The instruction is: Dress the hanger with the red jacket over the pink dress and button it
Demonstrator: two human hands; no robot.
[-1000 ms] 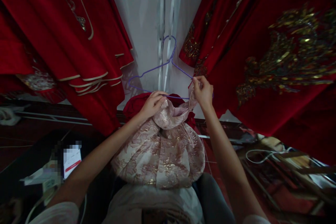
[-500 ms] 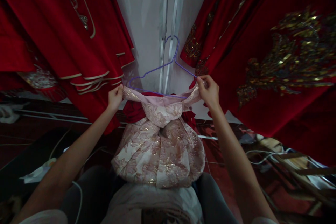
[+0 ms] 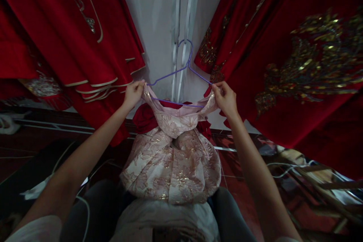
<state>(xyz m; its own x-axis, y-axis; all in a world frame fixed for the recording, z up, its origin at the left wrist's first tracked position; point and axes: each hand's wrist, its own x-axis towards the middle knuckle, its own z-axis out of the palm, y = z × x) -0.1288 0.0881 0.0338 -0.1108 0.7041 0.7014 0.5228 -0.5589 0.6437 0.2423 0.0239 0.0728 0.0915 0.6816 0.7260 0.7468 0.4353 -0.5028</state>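
A pale pink dress (image 3: 172,166) with a gold floral pattern lies over my lap, its bodice raised towards the wall. A purple hanger (image 3: 170,74) sits inside the neckline, its hook upright against the metal strips behind. At the left shoulder, my left hand (image 3: 134,93) pinches the strap close to the hanger's end. My right hand (image 3: 226,99) pinches the other strap at the hanger's right end. Both straps are drawn up around the hanger's ends, and the bottom bar crosses in front of the pink lining.
Red garments (image 3: 93,56) with pale trim hang to the left. On the right hangs red cloth (image 3: 283,83) with gold sequins. Vertical metal strips (image 3: 177,19) run up the grey wall. A wooden frame (image 3: 320,185) with cables stands low on the right.
My left hand has moved right and up, bringing the left strap over the hanger's left end. My right hand has stayed almost still on its strap.
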